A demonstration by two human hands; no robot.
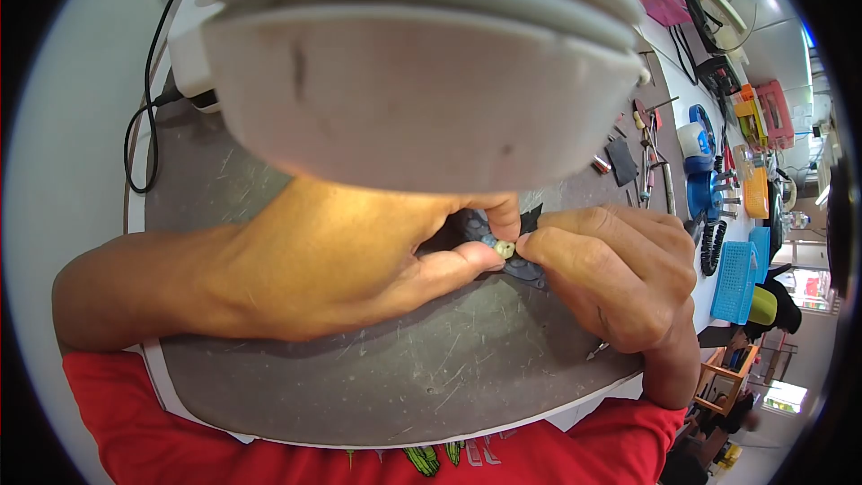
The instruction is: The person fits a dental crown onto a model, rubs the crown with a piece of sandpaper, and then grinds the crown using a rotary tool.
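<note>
Pale tooth-shaped piece (505,250) sits over the grey dental model (528,271), near the table's (314,386) middle. Long axis seems to run roughly left-right; too small to tell which end leads. Left hand (328,256) has thumb and finger pinched on it. Right hand (620,265) has fingertips bunched at its right side; can't tell if they grip anything. Looks like close fitting or checking; next move calls for a steady pinch, light fingertip pressure.
</note>
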